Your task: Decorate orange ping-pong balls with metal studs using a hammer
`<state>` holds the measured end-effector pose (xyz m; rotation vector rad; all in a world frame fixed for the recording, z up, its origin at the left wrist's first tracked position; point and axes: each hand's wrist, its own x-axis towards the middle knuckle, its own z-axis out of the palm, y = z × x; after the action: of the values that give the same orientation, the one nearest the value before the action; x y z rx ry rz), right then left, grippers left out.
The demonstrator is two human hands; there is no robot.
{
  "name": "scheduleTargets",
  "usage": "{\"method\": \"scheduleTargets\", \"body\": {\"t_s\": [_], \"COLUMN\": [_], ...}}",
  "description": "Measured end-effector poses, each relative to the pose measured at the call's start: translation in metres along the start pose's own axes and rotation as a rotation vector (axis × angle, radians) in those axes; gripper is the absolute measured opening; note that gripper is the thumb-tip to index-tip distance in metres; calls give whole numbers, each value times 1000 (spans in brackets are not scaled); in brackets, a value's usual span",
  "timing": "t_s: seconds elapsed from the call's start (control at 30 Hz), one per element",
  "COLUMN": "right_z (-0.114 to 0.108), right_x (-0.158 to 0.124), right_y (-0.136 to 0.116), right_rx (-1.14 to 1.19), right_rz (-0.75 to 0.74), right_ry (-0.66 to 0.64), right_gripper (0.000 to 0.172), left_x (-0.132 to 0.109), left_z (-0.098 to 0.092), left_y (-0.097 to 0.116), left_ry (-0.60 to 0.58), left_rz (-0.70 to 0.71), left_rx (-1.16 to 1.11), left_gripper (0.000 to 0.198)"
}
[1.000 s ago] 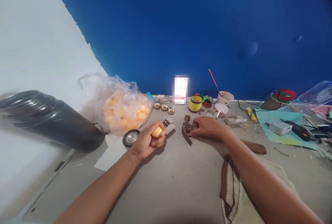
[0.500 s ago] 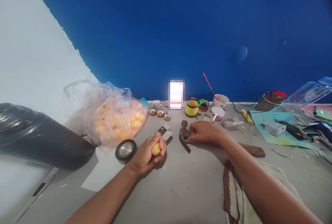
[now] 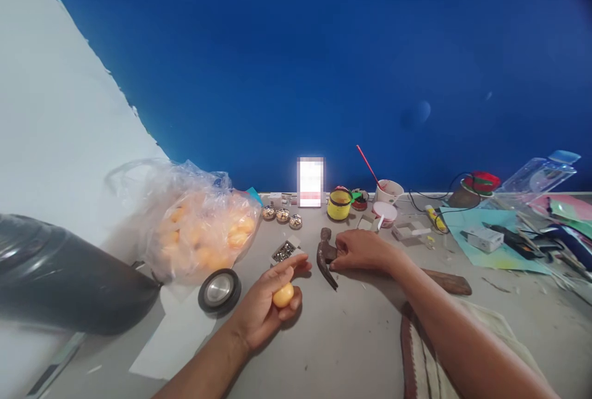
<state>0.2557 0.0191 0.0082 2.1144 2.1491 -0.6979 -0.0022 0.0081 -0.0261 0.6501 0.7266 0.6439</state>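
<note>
My left hand [image 3: 266,306] holds a small yellow-orange ball [image 3: 283,295] between thumb and curled fingers, with the index finger stretched out. Just beyond that hand lies an open white box [image 3: 285,251] of small shiny metal pieces, perhaps tacks. My right hand [image 3: 363,250] is closed around the claw hammer [image 3: 326,257], gripping its handle close to the head. The hammer lies on the table, its wooden handle end [image 3: 448,282] showing past my forearm. Three shiny metallic-looking balls [image 3: 282,215] stand in a row farther back.
A clear plastic bag [image 3: 203,226] of orange balls lies left, behind a round black-rimmed object [image 3: 219,291] and a large dark cylinder [image 3: 69,275]. A bright screen [image 3: 310,183], yellow container [image 3: 340,204] and white cup [image 3: 389,192] line the wall. A striped cloth [image 3: 444,349] lies front right.
My left hand has shifted slightly nearer to me, and its index finger has stretched out, leaving more of the box in view. My right hand keeps its grip on the hammer.
</note>
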Motion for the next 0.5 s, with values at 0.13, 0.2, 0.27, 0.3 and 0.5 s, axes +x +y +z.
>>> {"method": "scheduleTargets", "body": {"t_s": [0.13, 0.2, 0.27, 0.3, 0.5], "right_z": [0, -1, -2, -3, -3], "right_x": [-1, -2, -3, -4, -4], "right_y": [0, 0, -1, -1, -1], "right_rx": [-2, -2, 1, 3, 18], "right_rz": [-2, -10, -16, -15, 0], "right_ry": [1, -2, 3, 4, -5], "right_gripper": [37, 38, 38, 38, 40], "left_x": [0, 1, 2, 3, 5], "left_z": [6, 7, 7, 6, 2], "left_y": [3, 3, 2, 2, 0], "left_ry": [69, 119, 172, 194, 266], "left_rz": [49, 83, 114, 121, 179], "left_rx": [32, 47, 50, 48, 90], "left_gripper": [38, 36, 32, 29, 19]}}
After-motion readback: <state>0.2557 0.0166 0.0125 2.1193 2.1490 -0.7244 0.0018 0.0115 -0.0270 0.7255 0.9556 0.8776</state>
